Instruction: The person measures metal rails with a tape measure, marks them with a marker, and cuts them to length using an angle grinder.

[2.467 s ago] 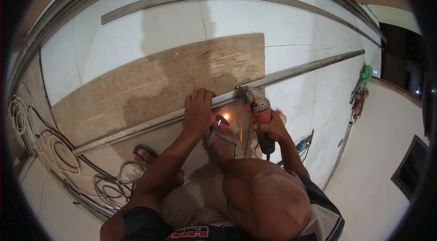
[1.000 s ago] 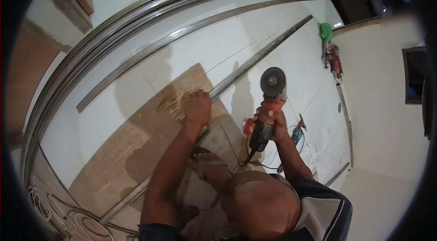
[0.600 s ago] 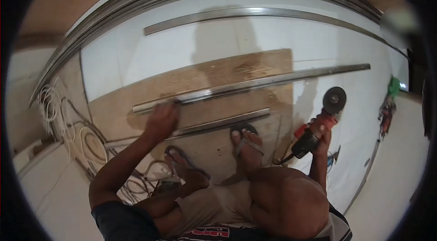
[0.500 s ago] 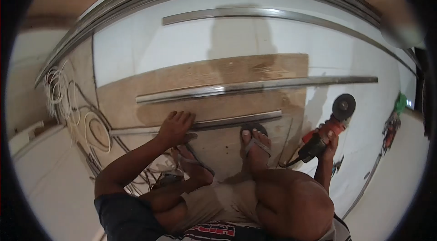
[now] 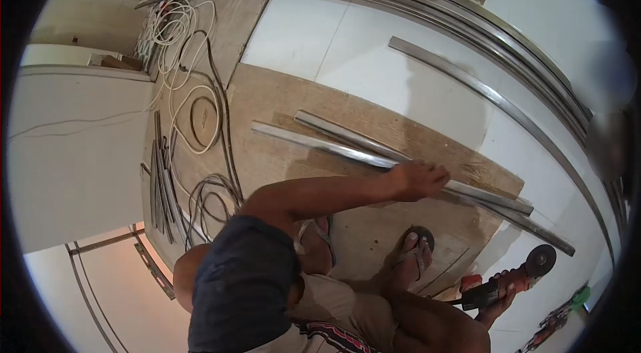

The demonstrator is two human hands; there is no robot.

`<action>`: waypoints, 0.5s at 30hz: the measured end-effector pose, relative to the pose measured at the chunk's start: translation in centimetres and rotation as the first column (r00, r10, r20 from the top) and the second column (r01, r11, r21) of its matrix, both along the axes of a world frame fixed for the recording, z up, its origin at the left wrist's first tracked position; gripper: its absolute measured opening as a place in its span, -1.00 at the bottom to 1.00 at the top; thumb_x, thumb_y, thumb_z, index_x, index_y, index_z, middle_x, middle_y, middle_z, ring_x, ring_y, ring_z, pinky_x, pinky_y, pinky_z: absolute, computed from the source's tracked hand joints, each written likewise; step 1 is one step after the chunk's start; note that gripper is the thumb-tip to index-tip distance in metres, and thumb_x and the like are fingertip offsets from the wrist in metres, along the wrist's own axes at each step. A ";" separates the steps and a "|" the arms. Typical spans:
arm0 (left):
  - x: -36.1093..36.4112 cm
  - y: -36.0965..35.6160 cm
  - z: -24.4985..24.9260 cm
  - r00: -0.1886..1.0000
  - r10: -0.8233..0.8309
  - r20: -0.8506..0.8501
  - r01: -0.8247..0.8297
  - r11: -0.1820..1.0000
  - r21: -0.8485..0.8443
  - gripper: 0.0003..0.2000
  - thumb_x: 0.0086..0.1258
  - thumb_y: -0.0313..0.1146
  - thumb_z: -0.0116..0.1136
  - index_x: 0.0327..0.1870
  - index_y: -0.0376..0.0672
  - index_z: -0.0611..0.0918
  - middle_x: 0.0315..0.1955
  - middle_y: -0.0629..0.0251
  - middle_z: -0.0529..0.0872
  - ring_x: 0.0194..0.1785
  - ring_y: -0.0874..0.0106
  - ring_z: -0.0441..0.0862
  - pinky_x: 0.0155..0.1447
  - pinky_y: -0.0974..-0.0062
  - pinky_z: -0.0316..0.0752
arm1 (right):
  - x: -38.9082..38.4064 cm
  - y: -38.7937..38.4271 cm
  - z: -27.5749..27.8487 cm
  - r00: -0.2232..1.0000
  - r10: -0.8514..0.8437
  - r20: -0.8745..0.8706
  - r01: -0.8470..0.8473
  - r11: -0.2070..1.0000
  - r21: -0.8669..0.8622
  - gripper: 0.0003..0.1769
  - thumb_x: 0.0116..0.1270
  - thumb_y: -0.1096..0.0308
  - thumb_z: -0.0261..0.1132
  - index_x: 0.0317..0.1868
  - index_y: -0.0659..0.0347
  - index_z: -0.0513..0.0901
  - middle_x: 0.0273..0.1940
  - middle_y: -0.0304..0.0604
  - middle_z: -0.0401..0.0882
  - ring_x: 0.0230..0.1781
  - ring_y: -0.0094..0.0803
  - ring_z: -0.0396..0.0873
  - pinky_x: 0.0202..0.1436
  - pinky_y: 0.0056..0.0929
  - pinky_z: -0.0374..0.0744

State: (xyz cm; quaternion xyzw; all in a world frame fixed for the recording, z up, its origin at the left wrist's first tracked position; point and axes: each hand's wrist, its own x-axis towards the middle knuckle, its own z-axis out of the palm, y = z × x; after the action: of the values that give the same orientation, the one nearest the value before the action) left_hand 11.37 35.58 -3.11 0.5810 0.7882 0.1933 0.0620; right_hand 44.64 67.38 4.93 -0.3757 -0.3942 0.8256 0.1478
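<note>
My left hand [image 5: 419, 181] reaches across my body and is closed over two silvery metal bars where they cross on the floor. The lower metal bar [image 5: 317, 143] passes under the hand; the upper metal bar [image 5: 347, 134] lies at a slight angle to it. Which of them the fingers grip is partly hidden. On the right, my right hand [image 5: 505, 293] is wrapped round the body of a red and black angle grinder [image 5: 486, 291]. The grinder's dark disc [image 5: 540, 260] points up and away, apart from the bars.
A brown board [image 5: 374, 236] lies under my sandalled feet. Long metal bars [image 5: 427, 3] run along the far side, with a single bar [image 5: 494, 96] nearer. Coiled cables [image 5: 177, 26] and thin strips [image 5: 160, 186] lie left. A tool with a green part [image 5: 582, 297] is far right.
My view has turned left. My left hand has moved from near my left foot, rightward and farther out, onto the bars. The two bars, apart before, now cross. The grinder stays in my right hand.
</note>
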 end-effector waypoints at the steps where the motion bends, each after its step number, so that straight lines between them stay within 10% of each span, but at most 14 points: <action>1: -0.3 1.5 -0.6 1.000 -0.002 0.003 0.002 1.000 -0.023 -0.50 0.36 -0.24 0.21 0.29 -0.26 0.53 0.10 0.10 0.62 0.04 0.14 0.68 0.00 0.24 0.67 | 0.0 0.1 0.0 1.000 0.007 -0.003 -0.007 1.000 0.003 -0.31 0.38 0.13 0.34 0.40 0.23 0.31 0.07 -0.07 0.54 -0.02 -0.25 0.60 0.14 -0.24 0.63; 15: 2.7 8.1 -3.9 0.990 0.138 0.006 -0.137 0.974 0.179 -0.61 0.25 -0.19 0.26 0.04 -0.21 0.65 -0.09 0.20 0.63 0.05 0.24 0.61 0.08 0.21 0.54 | -0.1 0.3 0.3 0.998 0.047 0.047 -0.048 0.999 0.023 -0.44 0.43 0.12 0.31 0.32 0.18 0.39 0.02 -0.12 0.58 -0.04 -0.28 0.61 0.08 -0.30 0.64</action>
State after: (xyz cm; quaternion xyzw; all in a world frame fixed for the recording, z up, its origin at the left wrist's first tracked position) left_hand 14.03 43.63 -7.02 0.5288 0.8062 0.2652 -0.0064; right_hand 44.58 67.68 5.27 -0.3836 -0.4162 0.8151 0.1233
